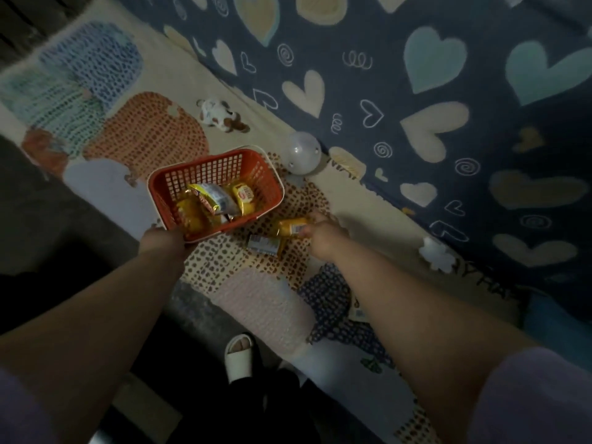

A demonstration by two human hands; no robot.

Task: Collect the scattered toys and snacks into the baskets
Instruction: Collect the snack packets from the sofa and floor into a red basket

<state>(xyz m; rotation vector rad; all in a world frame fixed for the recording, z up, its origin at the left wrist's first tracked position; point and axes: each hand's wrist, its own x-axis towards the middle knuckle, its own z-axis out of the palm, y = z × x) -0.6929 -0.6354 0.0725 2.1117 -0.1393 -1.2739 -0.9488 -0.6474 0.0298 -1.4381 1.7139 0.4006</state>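
Right hand [323, 233] pinches crinkly gold packet [290, 226]; left hand [163, 240] grips mesh basket [256, 174].

A single head-worn wide-angle view looks steeply down from standing height, along both bare forearms, onto the cream patterned floor rug [179, 81] beside a navy heart-printed bed cover [416, 91].

I read no text anywhere. Snack packets in red basket [179, 190] by my left hand [163, 240]: print blurred. Yellow packet [290, 227] at right hand [320, 235]: label illegible.
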